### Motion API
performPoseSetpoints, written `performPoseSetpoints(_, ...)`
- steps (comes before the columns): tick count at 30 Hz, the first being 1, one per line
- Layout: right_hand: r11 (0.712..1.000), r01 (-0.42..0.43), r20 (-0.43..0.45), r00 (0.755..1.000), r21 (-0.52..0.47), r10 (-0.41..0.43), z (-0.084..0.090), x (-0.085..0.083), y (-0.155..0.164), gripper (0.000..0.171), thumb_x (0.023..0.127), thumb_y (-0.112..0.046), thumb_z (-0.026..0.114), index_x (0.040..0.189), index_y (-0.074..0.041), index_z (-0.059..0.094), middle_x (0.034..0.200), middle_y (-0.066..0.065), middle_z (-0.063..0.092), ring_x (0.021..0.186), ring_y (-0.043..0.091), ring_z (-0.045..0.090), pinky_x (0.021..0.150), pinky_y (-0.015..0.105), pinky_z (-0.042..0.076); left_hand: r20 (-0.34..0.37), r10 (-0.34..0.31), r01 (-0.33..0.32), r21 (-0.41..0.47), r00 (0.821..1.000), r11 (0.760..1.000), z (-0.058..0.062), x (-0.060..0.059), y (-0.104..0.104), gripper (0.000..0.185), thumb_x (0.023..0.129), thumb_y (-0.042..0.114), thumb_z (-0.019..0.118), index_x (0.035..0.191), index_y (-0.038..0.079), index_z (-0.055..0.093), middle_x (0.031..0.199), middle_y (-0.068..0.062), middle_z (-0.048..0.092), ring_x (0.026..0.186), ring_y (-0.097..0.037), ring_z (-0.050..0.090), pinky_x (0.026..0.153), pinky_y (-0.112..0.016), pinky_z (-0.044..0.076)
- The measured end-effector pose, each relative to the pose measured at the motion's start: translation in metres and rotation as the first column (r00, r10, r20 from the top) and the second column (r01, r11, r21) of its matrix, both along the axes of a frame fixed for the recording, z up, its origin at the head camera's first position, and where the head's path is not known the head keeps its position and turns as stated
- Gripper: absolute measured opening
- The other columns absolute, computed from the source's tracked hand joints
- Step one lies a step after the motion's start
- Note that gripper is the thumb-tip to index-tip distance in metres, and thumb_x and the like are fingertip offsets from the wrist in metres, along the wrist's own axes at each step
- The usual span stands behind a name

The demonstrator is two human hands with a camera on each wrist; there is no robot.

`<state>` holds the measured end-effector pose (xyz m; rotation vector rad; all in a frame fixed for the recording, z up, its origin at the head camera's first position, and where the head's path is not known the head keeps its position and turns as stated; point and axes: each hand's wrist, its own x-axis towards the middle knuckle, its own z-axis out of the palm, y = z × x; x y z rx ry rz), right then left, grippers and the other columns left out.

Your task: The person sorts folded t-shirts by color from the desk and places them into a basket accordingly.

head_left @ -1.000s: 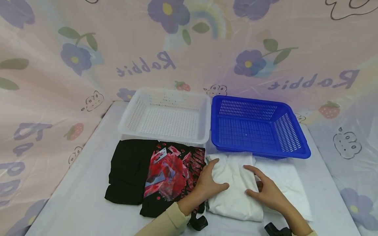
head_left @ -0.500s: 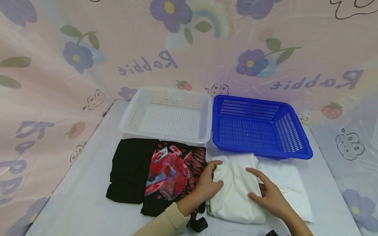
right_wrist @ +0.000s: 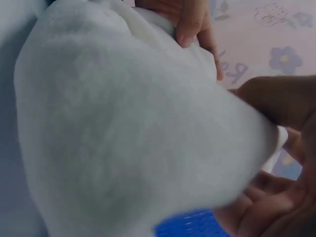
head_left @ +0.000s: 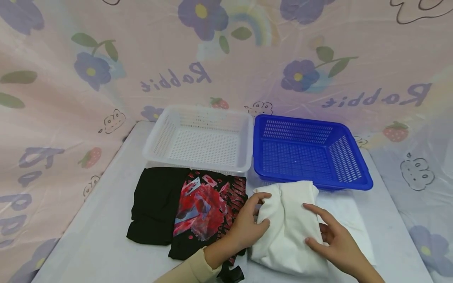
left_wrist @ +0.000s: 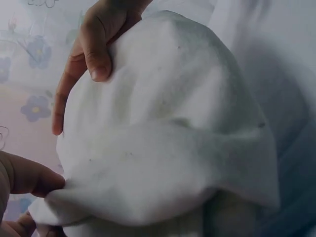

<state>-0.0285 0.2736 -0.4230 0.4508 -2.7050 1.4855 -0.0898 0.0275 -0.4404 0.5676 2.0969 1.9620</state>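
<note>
- Two hands grip my folded white garment (head_left: 288, 228): left hand (head_left: 245, 226) pinches its left edge, right hand (head_left: 336, 245) clasps the right side.
- It sits at the table (head_left: 88, 243) front, before the blue basket (head_left: 311, 157).
- Beside it lies a black printed shirt (head_left: 187, 210).

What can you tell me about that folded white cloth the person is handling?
The white cloth looks like a soft, thick garment, folded into a bundle. It sits on the table in front of the blue basket. The left hand grips its left edge; the right hand holds its right side, thumb underneath.
</note>
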Motion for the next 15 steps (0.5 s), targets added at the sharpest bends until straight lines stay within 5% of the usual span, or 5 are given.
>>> performPoseSetpoints(6, 0.994, -0.064, 0.002, 0.998, -0.094, 0.065, 0.028, -0.001, 0.004, 0.080, 0.079, 0.012, 0.070, 0.148, -0.003, 0.032, 0.130, -0.008, 0.048, 0.082, 0.009, 0.069, 0.054, 0.030, 0.055, -0.003, -0.022, 0.022, 0.037, 1.000, 0.999, 0.020, -0.005, -0.005, 0.059, 0.082, -0.004, 0.061, 0.133, 0.024, 0.050, 0.123, -0.012, 0.049, 0.089, -0.013, 0.061, 0.065, -0.022, 0.053)
performPoseSetpoints(15, 0.991, -0.080, -0.097, 0.993, -0.106, 0.070, 0.065, -0.016, 0.008, 0.081, 0.076, 0.022, 0.064, 0.147, 0.000, 0.032, 0.116, -0.006, 0.055, 0.078, 0.010, 0.069, 0.048, 0.032, 0.054, -0.036, -0.057, 0.059, 0.086, 0.998, 0.995, 0.056, -0.025, -0.009, 0.058, 0.083, -0.004, 0.061, 0.134, 0.021, 0.048, 0.119, -0.012, 0.048, 0.086, -0.010, 0.061, 0.065, -0.023, 0.055)
